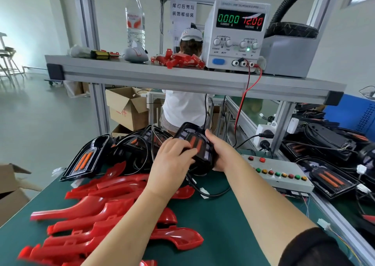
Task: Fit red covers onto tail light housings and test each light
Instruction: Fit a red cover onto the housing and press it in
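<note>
Now L hand [172,162] & R hand [220,152] both grip black housing [191,133], fingers curled

Black tail light housing [194,146], tilted above red covers [105,211]

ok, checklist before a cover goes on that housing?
1. Grip on housing: ok, left hand and right hand both hold it.
2. Free hand for a cover: not ok, both are on the housing.
3. Reach to covers: ok, piled on the mat by the left arm.
4. Volts on supply: ok, reads 12.00.
5. Current draw: ok, reads 0.000, no load.
6. Cover seat clear: cannot tell, the hands hide it.
</note>
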